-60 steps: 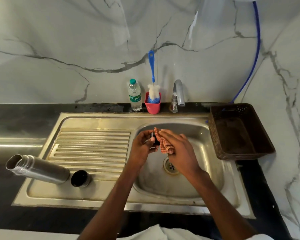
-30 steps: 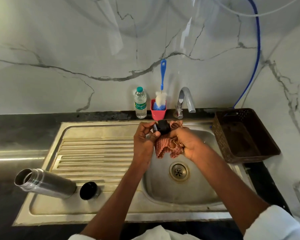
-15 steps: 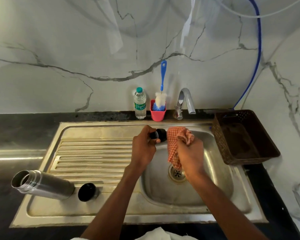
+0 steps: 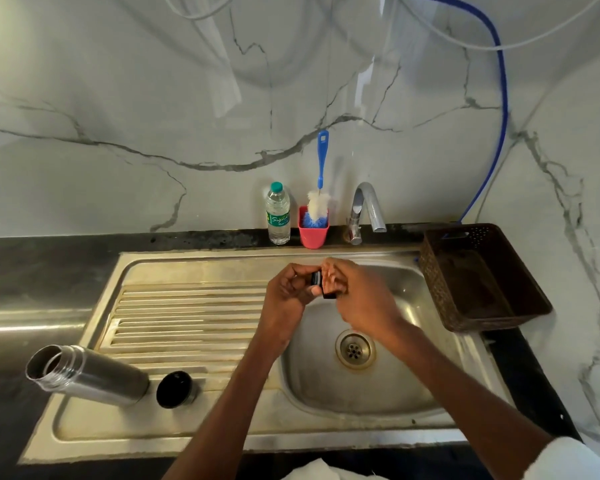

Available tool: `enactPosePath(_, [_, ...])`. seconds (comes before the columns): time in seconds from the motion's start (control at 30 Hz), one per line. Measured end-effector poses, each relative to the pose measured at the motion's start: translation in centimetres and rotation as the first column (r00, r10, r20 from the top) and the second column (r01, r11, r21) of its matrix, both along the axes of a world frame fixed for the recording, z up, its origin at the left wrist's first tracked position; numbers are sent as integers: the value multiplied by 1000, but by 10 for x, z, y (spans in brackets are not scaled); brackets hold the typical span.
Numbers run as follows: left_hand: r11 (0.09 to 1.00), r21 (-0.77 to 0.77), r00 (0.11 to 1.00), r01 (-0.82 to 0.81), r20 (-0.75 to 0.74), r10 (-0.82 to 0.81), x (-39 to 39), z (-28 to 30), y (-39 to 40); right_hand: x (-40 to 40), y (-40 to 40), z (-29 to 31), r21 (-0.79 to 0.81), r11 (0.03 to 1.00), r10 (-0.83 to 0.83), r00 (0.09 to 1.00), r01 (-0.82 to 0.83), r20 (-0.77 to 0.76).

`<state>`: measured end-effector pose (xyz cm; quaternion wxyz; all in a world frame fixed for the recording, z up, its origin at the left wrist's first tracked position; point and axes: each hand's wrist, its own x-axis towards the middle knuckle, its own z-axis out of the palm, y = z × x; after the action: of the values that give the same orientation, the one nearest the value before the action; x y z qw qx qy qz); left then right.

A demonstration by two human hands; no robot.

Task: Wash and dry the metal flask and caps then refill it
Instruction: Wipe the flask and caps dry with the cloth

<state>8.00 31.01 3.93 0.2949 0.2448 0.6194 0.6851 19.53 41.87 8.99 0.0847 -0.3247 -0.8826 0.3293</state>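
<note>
both hands [image 4: 326, 289] grip black cap [image 4: 317, 279] — water bottle [image 4: 278, 216] label unreadable.

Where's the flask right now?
In the head view, the flask lies on its side at the drainboard's front left corner, mouth pointing left, beside a black cap.

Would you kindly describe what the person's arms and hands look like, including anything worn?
Both forearms are bare. A white sleeve edge shows on the right arm near the frame's lower corner. No gloves, rings or watch are visible on the left hand or the right hand.
</note>
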Motion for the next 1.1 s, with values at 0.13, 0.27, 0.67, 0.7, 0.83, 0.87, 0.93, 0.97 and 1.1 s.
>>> enactPosePath(0.13, [993,30,989,-115,91,112,5,1,6,-18,5,19,-532,814,-266,964,231,12])
enactPosePath(0.27, [987,-34,954,-154,-264,140,4,7,11,-14,5,19,-841,443,-472,878,310,75])
enactPosePath(0.67, [995,99,948,30,311,-59,-9,0,2,-4,-26,-29,-142,975,-212,918,174,-336])
enactPosePath(0.7, [995,97,911,21,408,-59,-9,0,1,-2,-27,-28,5,989,-140,939,149,-314])
enactPosePath(0.83, [988,88,801,128,578,-155,-16,7,0,6,-24,-32,300,949,-18,967,97,-254])
enactPosePath(0.87, [985,82,797,153,579,-172,-15,10,0,6,-22,-29,260,959,-38,963,110,-268])
enactPosePath(0.93, [984,56,807,169,565,-171,-13,11,1,2,-18,-22,99,986,-99,946,136,-309])
enactPosePath(0.97, [986,38,815,161,558,-155,-13,11,2,1,-18,-18,86,988,-94,947,126,-306])
enactPosePath(1.1, [982,44,807,183,563,-176,-21,6,4,6,-19,-8,377,926,48,981,27,-188])
